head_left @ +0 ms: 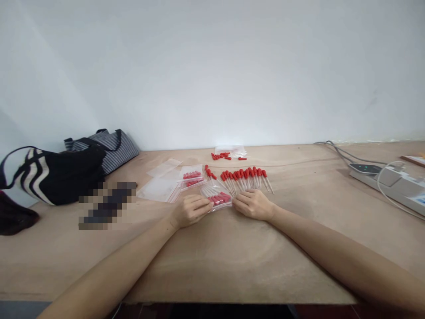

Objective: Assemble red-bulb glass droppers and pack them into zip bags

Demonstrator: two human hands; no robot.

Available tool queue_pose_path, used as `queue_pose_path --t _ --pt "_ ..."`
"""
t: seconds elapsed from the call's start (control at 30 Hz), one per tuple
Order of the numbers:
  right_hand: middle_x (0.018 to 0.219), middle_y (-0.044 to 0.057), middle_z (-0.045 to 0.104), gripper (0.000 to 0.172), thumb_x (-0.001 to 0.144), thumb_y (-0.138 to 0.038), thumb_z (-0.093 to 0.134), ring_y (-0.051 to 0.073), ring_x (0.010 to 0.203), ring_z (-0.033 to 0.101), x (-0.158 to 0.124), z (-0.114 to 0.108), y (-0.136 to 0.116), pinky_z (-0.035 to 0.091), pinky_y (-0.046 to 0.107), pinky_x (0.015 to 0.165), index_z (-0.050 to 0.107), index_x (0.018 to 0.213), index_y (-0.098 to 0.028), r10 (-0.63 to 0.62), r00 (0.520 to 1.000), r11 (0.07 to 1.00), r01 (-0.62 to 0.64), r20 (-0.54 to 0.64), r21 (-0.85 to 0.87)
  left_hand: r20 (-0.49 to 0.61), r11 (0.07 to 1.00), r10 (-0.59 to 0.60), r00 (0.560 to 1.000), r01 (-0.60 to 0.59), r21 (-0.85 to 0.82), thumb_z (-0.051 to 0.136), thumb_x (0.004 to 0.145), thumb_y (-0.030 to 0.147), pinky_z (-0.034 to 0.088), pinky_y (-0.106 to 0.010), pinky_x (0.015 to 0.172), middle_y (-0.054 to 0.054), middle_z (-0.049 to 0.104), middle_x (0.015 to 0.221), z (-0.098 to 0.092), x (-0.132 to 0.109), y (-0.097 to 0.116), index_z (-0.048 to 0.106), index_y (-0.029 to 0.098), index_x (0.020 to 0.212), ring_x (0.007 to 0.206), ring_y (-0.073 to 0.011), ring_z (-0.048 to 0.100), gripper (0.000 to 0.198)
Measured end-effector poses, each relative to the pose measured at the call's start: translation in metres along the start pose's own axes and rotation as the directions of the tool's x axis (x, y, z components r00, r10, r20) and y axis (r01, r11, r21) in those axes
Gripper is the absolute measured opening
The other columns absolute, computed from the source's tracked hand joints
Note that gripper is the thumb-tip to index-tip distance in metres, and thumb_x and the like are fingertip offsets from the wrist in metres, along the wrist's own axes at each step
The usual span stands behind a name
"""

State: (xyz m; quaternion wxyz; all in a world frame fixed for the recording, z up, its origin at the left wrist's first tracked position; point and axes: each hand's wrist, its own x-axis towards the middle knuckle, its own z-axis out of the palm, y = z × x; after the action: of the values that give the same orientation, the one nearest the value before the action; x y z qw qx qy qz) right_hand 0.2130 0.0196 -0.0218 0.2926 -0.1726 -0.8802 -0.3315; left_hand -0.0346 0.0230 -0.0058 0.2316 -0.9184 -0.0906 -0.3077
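Note:
A clear zip bag (217,199) holding several red-bulbed droppers lies between my hands, its zip edge toward me. My left hand (191,210) is closed on the bag's left corner, fingers pinched together. At the opposite corner, my right hand (253,204) has its fingers curled and pressed against the bag edge. Just beyond the right hand, a row of droppers with red rubber bulbs (245,174) is laid out with their pale tubes pointing toward me. Another bag with red-bulbed droppers (192,175) sits behind the left hand, beside a few loose droppers (209,172).
Flat clear bags (157,188) are stacked to the left. Loose red bulbs (219,156) and a bag of pale tubes (234,152) lie near the wall. Black and striped bags (76,173) stand at left. A power strip (392,181) with cables and a phone (365,168) lie right.

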Motion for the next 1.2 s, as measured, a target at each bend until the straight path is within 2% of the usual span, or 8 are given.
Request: queue_pose_path --t 0.17,0.33,0.47,0.63,0.83,1.0,1.1,1.2 --pt "0.058 0.0 0.051 0.023 0.085 -0.014 0.04 0.009 0.053 0.039 0.001 -0.004 -0.002 0.025 0.027 0.051 0.054 0.067 -0.015 -0.039 0.999 0.999 0.039 -0.021 0.027 -0.018 1.0 0.005 1.0 -0.006 -0.017 0.05 0.081 0.012 0.047 -0.026 0.06 -0.001 0.067 0.075 0.001 -0.002 -0.001 0.058 0.019 0.093 0.064 -0.0129 0.059 0.016" --pt "0.062 0.001 0.056 0.017 0.085 -0.019 0.044 0.01 0.06 0.044 0.003 -0.001 -0.007 0.024 0.027 0.051 0.056 0.074 -0.015 0.033 0.999 0.999 -0.032 -0.04 0.008 -0.072 0.999 0.002 0.997 -0.005 -0.039 0.053 0.078 0.01 0.046 -0.026 0.058 -0.003 0.066 0.074 -0.001 0.003 0.001 0.058 0.016 0.09 0.064 -0.013 0.057 0.014" --pt "0.062 0.001 0.058 0.017 0.085 -0.018 0.044 0.01 0.06 0.045 0.012 0.004 -0.014 0.025 0.027 0.051 0.057 0.074 -0.015 0.04 0.997 0.999 -0.04 -0.068 0.013 -0.044 0.999 -0.039 0.998 0.04 0.015 0.055 0.077 0.012 0.045 -0.029 0.061 -0.001 0.066 0.074 -0.001 0.012 0.006 0.058 0.017 0.086 0.066 -0.0133 0.057 0.011" --pt "0.06 0.001 0.056 0.023 0.086 -0.018 0.041 0.01 0.058 0.045 0.023 0.008 -0.021 0.026 0.027 0.05 0.055 0.068 -0.016 0.058 0.995 0.998 -0.055 -0.078 0.037 -0.062 0.995 -0.072 0.996 0.075 0.061 0.054 0.078 0.011 0.044 -0.031 0.068 0.0 0.067 0.073 0.003 0.018 0.011 0.058 0.018 0.084 0.068 -0.0128 0.058 0.01" --pt "0.064 0.001 0.059 0.018 0.084 -0.017 0.044 0.01 0.06 0.047 0.025 0.008 -0.023 0.027 0.026 0.05 0.056 0.071 -0.015 0.034 0.991 0.999 -0.03 -0.128 0.039 -0.012 0.998 -0.033 0.999 0.034 0.046 0.049 0.081 0.01 0.043 -0.032 0.07 0.002 0.067 0.073 0.005 0.014 0.009 0.059 0.019 0.085 0.071 -0.0127 0.058 0.014" --pt "0.062 0.001 0.057 0.024 0.087 -0.014 0.039 0.01 0.061 0.047 0.026 0.006 -0.022 0.026 0.027 0.05 0.056 0.07 -0.016 -0.023 0.995 0.999 0.025 -0.096 0.022 0.018 0.998 -0.01 1.0 0.009 0.061 0.046 0.083 0.013 0.043 -0.032 0.072 0.001 0.066 0.074 0.004 0.013 0.009 0.059 0.022 0.088 0.074 -0.013 0.058 0.017" --pt "0.063 0.002 0.057 0.025 0.087 -0.013 0.037 0.01 0.062 0.046 0.023 0.003 -0.018 0.026 0.026 0.051 0.057 0.072 -0.015 -0.037 0.996 0.999 0.039 -0.079 0.023 -0.02 0.994 0.021 1.0 -0.019 0.108 0.047 0.083 0.011 0.043 -0.031 0.071 0.0 0.065 0.072 0.0 0.01 0.009 0.058 0.019 0.088 0.071 -0.0132 0.058 0.015" --pt "0.064 0.002 0.057 0.024 0.087 -0.013 0.037 0.011 0.061 0.045 0.016 0.001 -0.013 0.025 0.027 0.051 0.057 0.075 -0.014 -0.008 0.999 1.0 0.009 -0.053 0.017 -0.044 0.99 -0.013 0.999 0.019 0.14 0.049 0.082 0.011 0.042 -0.03 0.067 0.001 0.063 0.068 -0.003 0.005 0.01 0.057 0.018 0.082 0.067 -0.0121 0.056 0.011"
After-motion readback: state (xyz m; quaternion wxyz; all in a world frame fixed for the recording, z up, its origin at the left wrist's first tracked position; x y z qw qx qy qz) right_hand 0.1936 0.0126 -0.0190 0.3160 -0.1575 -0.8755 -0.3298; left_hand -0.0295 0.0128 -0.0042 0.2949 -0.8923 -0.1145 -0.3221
